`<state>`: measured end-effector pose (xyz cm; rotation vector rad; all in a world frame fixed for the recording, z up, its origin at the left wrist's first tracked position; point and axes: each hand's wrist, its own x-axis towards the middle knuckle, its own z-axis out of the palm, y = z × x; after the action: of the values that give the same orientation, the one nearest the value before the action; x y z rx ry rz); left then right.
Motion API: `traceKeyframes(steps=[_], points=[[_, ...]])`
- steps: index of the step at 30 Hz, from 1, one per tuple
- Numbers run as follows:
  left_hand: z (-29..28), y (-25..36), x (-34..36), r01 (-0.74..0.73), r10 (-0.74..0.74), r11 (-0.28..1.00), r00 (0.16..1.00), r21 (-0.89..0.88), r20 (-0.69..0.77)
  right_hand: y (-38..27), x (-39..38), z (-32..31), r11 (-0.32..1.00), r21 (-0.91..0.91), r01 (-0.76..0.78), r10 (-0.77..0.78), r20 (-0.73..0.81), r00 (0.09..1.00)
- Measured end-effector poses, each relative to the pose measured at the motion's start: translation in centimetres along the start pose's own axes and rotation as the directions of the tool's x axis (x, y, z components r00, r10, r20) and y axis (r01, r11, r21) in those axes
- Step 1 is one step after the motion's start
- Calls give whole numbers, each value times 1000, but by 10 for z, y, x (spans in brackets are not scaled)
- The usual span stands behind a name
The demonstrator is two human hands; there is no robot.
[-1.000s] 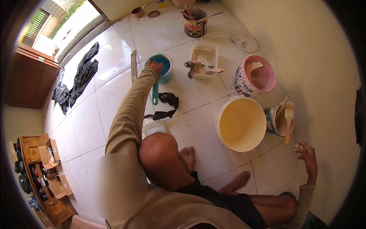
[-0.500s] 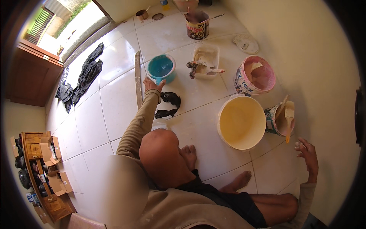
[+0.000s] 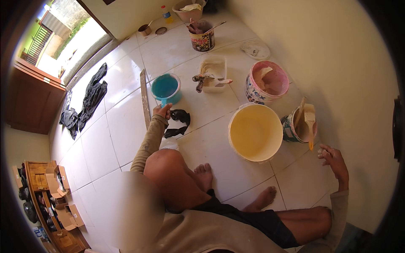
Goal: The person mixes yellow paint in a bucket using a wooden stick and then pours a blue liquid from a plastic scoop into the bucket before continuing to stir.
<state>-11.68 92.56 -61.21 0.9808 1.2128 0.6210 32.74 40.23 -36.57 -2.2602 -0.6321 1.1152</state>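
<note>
My left hand (image 3: 161,111) is closed around the short handle of a teal plastic dipper (image 3: 176,91), which looks upright at floor level. Close to that hand lies a crumpled strip of black plastic (image 3: 183,117). Off to the right, my right hand (image 3: 334,162) hangs in the air with loosely bent fingers apart, holding nothing. It is nearest to a small paint bucket (image 3: 289,129) with a wide brush (image 3: 310,114) resting on it, the orange handle pointing toward me. Beside that bucket stands a large white bucket (image 3: 256,133) with a pale yellow inside.
A pink-rimmed bucket (image 3: 282,67), a plastic tub (image 3: 219,61) with tools across it and a dark paint can (image 3: 203,43) stand farther off. A long flat strip (image 3: 145,99) lies left of the dipper. Black plastic sheeting (image 3: 93,92) is near the doorway.
My left hand has gone from reaching at the dipper's handle to gripping it. The whole view has shifted slightly; my right hand stays raised beside the brush bucket.
</note>
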Motion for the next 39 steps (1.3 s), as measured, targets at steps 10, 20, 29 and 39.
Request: traceKeyframes(steps=[10,20,29,39], points=[[-11,94,-133,10,-57,966,983,258,174,-10,7,8,997,-61,46,-44,47,998],[43,126,-196,37,-193,920,909,389,370,-17,3,8,993,-70,94,-89,70,994],[90,140,-213,-96,-205,824,869,559,451,-7,-7,4,993,-70,97,-94,39,995],[117,163,-222,-232,-197,733,827,639,527,-3,-16,1,995,-31,96,-95,29,995]])
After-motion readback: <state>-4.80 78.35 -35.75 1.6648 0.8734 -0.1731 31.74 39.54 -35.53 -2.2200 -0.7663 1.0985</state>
